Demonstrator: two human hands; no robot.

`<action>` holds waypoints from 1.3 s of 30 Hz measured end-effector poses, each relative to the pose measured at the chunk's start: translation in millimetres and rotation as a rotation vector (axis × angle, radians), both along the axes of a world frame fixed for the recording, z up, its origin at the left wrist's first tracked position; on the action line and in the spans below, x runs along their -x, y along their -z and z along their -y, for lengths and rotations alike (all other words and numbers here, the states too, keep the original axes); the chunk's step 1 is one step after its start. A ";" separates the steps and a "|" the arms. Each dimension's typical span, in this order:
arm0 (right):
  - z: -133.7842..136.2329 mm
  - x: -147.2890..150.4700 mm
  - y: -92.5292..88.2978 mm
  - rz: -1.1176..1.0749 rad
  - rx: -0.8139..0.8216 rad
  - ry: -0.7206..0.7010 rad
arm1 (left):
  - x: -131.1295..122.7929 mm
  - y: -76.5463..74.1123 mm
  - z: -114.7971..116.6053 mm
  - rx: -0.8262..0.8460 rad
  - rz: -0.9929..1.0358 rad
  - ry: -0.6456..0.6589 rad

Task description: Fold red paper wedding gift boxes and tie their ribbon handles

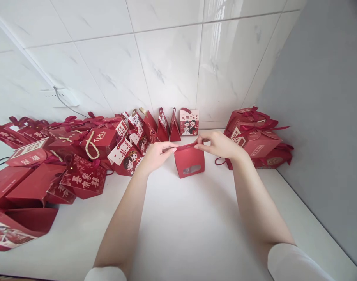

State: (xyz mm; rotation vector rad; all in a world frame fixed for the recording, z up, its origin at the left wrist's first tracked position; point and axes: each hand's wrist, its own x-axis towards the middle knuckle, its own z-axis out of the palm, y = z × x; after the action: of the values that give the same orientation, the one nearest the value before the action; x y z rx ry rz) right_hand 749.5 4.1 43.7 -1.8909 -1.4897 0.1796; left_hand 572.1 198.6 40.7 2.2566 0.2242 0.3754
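Dark-red carton bearing "囍" sitting at nine o'clock from windowed red box. Left fingers from ten o'clock, right fingers from two, pinching box's top edge; body standing on bench beneath.

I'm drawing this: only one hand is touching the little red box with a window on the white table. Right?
Not one but two: the head view shows the left hand and right hand touching the little red box with a window on the white table.
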 end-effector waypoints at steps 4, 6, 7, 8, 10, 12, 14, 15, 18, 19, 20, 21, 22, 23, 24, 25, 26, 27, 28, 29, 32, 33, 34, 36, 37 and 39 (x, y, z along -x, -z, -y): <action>-8.5 8.7 -0.4 -0.029 -0.088 -0.066 | 1.0 -4.9 11.5 -0.046 0.031 -0.013; -12.4 12.6 -0.7 0.008 -0.050 -0.109 | -0.2 -5.5 17.4 -0.060 0.055 -0.019; -14.0 14.0 -0.7 0.022 -0.036 -0.118 | -1.2 -5.0 19.5 -0.065 0.062 -0.023; -15.3 14.9 -0.5 0.030 -0.029 -0.122 | -2.5 -4.0 20.9 -0.068 0.062 -0.026; -17.3 16.0 0.4 0.038 -0.031 -0.117 | -5.6 -0.8 21.5 -0.054 0.055 -0.026; -19.3 16.4 2.3 0.069 -0.037 -0.103 | -8.8 3.0 20.2 -0.028 0.044 -0.025; -21.8 16.9 4.8 0.120 -0.061 -0.098 | -11.3 6.4 18.1 -0.012 0.039 -0.039; -23.1 17.1 6.1 0.146 -0.077 -0.102 | -12.1 7.5 16.9 -0.009 0.038 -0.049; -25.6 17.1 8.7 0.166 -0.112 -0.124 | -11.1 7.1 13.3 -0.028 0.033 -0.055; -25.5 16.6 8.8 0.140 -0.111 -0.139 | -9.6 5.6 11.8 -0.041 0.024 -0.042; -24.8 15.9 8.7 0.096 -0.106 -0.159 | -7.5 3.4 10.3 -0.056 0.012 -0.028; -23.8 14.8 8.2 0.044 -0.096 -0.181 | -5.0 0.7 8.8 -0.074 -0.001 -0.016; -22.5 13.6 7.6 -0.003 -0.082 -0.200 | -2.4 -2.2 7.4 -0.091 -0.018 -0.010; -21.1 12.2 6.9 -0.036 -0.067 -0.213 | 0.2 -5.1 6.3 -0.106 -0.036 -0.010; -19.9 11.1 6.2 -0.052 -0.053 -0.219 | 2.4 -7.8 5.8 -0.116 -0.051 -0.015; -19.0 10.2 5.6 -0.052 -0.043 -0.219 | 4.2 -9.9 6.0 -0.122 -0.060 -0.022; -18.6 9.9 5.2 -0.043 -0.036 -0.218 | 5.2 -11.4 6.9 -0.120 -0.059 -0.025; -18.6 10.0 4.9 -0.032 -0.033 -0.220 | 5.6 -12.2 8.5 -0.112 -0.050 -0.023; -19.1 10.8 4.8 -0.025 -0.032 -0.225 | 5.3 -12.4 10.6 -0.100 -0.035 -0.015; -19.8 12.0 4.8 -0.025 -0.031 -0.232 | 4.6 -12.1 12.9 -0.088 -0.018 -0.004; -22.3 16.4 5.1 -0.043 -0.027 -0.251 | 2.2 -10.4 18.4 -0.082 0.001 0.020; -22.9 17.6 5.2 -0.049 -0.033 -0.253 | 1.8 -10.1 19.2 -0.096 -0.002 0.018; -23.2 18.6 5.2 -0.054 -0.043 -0.254 | 1.9 -10.1 19.2 -0.112 -0.003 0.009; -23.6 19.5 5.0 -0.054 -0.072 -0.256 | 2.8 -10.9 18.2 -0.145 -0.003 -0.011; -23.7 19.7 5.0 -0.054 -0.084 -0.259 | 3.4 -11.5 17.4 -0.159 -0.004 -0.014; -24.3 19.9 5.2 -0.060 -0.094 -0.264 | 4.5 -12.9 16.6 -0.176 -0.005 -0.001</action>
State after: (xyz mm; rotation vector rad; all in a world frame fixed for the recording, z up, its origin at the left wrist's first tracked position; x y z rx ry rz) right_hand 729.5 28.3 38.5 -1.5972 -1.6735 0.2804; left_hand 567.6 182.0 53.6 2.4303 0.2014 0.4028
